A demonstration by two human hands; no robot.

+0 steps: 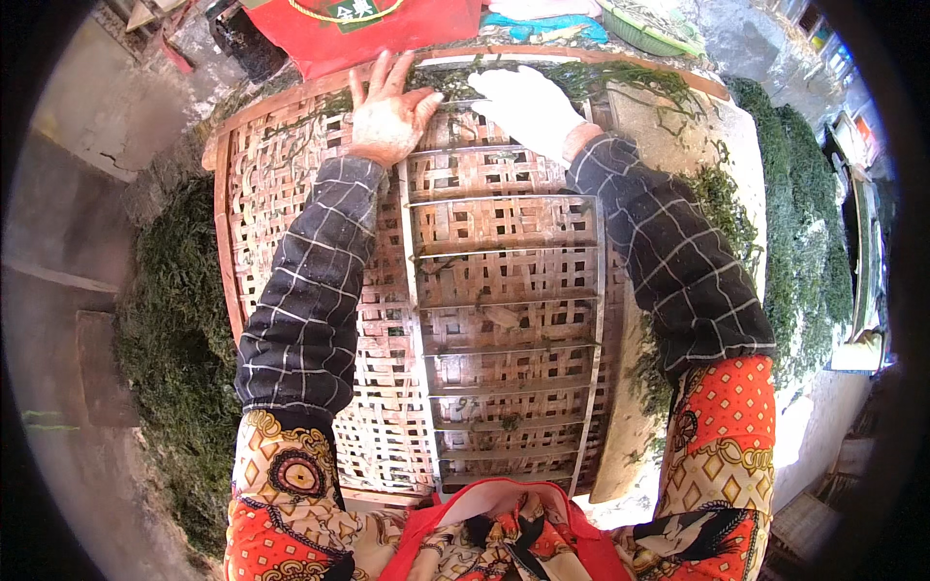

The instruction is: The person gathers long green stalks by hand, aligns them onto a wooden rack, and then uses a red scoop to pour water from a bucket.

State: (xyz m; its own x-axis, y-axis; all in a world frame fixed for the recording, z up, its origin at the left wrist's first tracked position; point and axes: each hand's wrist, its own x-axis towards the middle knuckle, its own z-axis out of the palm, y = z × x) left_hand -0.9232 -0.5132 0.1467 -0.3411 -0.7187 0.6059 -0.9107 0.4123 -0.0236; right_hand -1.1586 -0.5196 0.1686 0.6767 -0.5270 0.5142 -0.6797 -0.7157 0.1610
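Observation:
A woven bamboo-strip panel [272, 181] in a wooden frame lies before me. On it rests a ladder-like metal frame [508, 301] with thin crossbars. My left hand [389, 120], bare, is palm down at the panel's far end, fingers spread and thumb pointing right. Beside it, my right hand [527, 109] wears a white glove and reaches over the far crossbars. Glare washes out the glove's fingers, and whether they pinch anything is unclear. Dark green stringy strands, seaweed-like [625, 76], lie along the far edge near both hands.
Large heaps of the dark green strands stand at the left [174, 348] and right [806, 196]. A pale board [647, 123] with scattered strands lies at the panel's right. Beyond the far edge are a red bag [429, 29] and a green basket [647, 29].

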